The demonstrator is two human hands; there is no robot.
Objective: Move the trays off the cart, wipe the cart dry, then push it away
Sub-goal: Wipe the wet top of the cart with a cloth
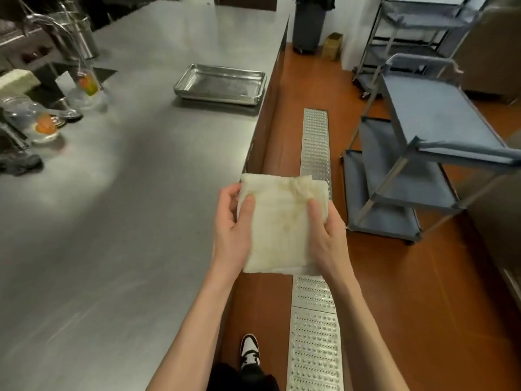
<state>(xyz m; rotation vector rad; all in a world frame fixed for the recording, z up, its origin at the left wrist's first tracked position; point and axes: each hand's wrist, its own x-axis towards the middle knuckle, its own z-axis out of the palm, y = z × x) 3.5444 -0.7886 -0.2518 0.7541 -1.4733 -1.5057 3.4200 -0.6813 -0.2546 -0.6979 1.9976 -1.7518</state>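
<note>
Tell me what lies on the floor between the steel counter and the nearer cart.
In the head view, a perforated metal drain grate runs along the orange-brown floor between the counter and cart.

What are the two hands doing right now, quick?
Left hand: closed on the left edge of the folded white cloth.
Right hand: closed on the cloth's right edge.
</note>
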